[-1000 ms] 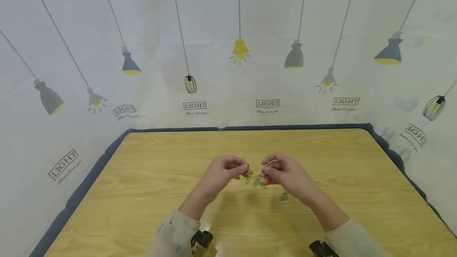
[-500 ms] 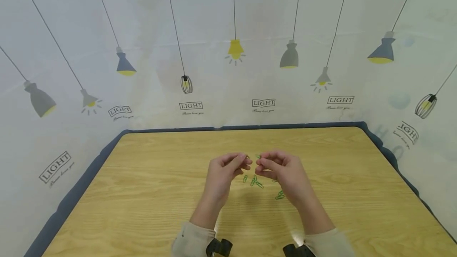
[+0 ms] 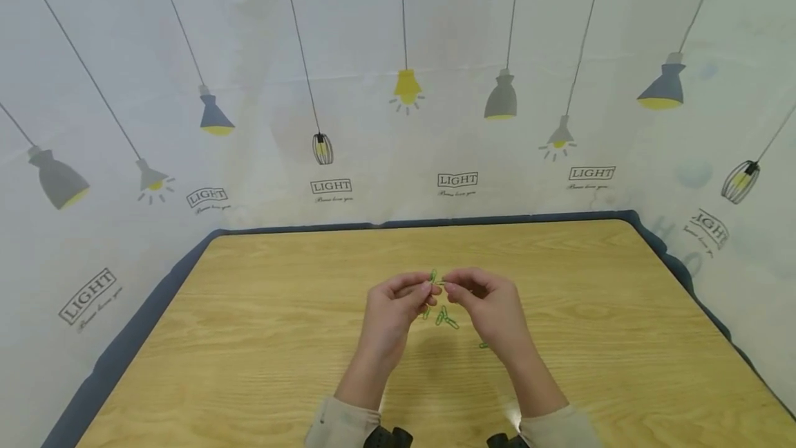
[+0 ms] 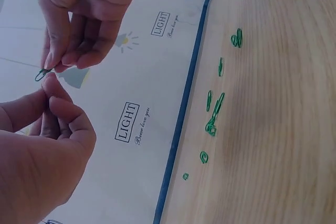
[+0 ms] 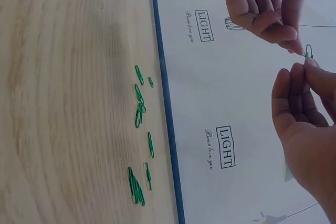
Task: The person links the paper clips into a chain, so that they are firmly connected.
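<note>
A green paper clip (image 3: 433,275) stands upright at the fingertips of the left hand (image 3: 385,316), pinched between thumb and forefinger. The right hand (image 3: 496,311) pinches a second clip (image 3: 441,283), mostly covered by its fingers, which points sideways toward the first. The fingertips of both hands nearly meet above the table (image 3: 273,310), roughly midway between its left and right edges. Both wrists are raised, the forearms reach forward toward the far edge, and the remaining fingers curl loosely behind each pinch.

Below the hands, loose clips (image 3: 451,323) lie scattered on the tabletop; the right wrist view also shows a tight bunch of clips (image 5: 136,187) toward the right edge.

Pale sleeves (image 3: 343,424) end behind the wrists. Dark blue trim (image 3: 460,222) lines the table's far edge, before a wall (image 3: 367,33) printed with hanging lamps.
</note>
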{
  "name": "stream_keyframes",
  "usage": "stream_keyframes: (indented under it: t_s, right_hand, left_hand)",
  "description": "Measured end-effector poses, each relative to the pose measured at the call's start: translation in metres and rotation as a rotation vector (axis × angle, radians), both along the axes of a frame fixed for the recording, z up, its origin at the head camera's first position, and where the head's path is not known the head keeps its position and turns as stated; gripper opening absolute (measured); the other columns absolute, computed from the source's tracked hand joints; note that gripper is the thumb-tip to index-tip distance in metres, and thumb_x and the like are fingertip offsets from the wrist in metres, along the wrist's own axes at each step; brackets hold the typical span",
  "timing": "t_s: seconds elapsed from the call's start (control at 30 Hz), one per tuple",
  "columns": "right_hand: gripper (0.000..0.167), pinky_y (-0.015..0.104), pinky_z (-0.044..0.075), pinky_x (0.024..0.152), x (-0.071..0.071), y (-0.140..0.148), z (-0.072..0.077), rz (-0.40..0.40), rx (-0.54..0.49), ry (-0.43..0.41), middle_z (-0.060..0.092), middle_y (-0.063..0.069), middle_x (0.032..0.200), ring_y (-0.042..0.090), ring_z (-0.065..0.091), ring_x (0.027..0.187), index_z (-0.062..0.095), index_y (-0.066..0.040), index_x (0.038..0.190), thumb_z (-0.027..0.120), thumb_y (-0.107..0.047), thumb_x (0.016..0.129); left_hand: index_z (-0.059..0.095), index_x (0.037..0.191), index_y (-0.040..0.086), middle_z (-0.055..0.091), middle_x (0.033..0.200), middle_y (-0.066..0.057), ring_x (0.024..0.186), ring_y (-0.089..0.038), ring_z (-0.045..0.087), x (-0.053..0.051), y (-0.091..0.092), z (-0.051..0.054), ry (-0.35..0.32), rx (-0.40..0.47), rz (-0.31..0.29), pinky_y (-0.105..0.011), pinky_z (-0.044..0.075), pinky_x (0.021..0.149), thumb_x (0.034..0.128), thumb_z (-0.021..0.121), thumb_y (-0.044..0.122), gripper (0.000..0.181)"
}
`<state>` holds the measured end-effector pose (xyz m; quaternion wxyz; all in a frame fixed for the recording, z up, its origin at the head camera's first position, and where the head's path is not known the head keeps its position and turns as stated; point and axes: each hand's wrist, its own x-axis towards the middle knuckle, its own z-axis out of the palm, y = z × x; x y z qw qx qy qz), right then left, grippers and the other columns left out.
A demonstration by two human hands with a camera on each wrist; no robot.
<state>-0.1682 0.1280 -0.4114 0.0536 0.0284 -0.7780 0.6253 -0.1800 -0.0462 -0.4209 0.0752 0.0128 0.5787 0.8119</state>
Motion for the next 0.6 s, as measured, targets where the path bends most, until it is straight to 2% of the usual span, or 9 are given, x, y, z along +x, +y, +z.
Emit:
stream_keyframes:
  t_s: [0.17,0.33,0.6]
  right_hand:
    - [0.013,0.018,0.06,0.081,0.0006,-0.0028,-0.0007,-0.018,0.045,0.053,0.079,0.012,0.107,0.01,0.072,0.092,0.08,-0.007,0.111,0.074,-0.011,0.1]
    - [0.011,0.019,0.06,0.079,0.0003,-0.0028,-0.002,-0.035,0.087,0.127,0.08,0.009,0.103,0.009,0.072,0.089,0.082,-0.01,0.107,0.077,-0.01,0.098]
    - [0.008,0.018,0.059,0.076,0.0,-0.0041,-0.0052,-0.061,0.113,0.208,0.081,0.008,0.1,0.016,0.073,0.086,0.082,-0.01,0.103,0.078,-0.008,0.096]
  left_hand:
    - [0.07,0.122,-0.008,0.079,0.092,0.001,0.081,-0.01,0.071,0.001,0.0021,0.0022,-0.006,-0.026,0.009,-0.021,0.057,0.075,0.1041,0.066,0.003,0.021]
    - [0.07,0.12,-0.008,0.078,0.09,0.001,0.081,-0.011,0.07,0.001,0.0035,0.0052,0.0,-0.02,-0.007,-0.021,0.056,0.075,0.1045,0.065,0.003,0.02]
    - [0.069,0.12,-0.008,0.075,0.089,0.0,0.08,-0.011,0.068,0.0029,0.0036,0.0049,-0.017,-0.008,-0.035,-0.022,0.056,0.076,0.1049,0.062,0.001,0.019]
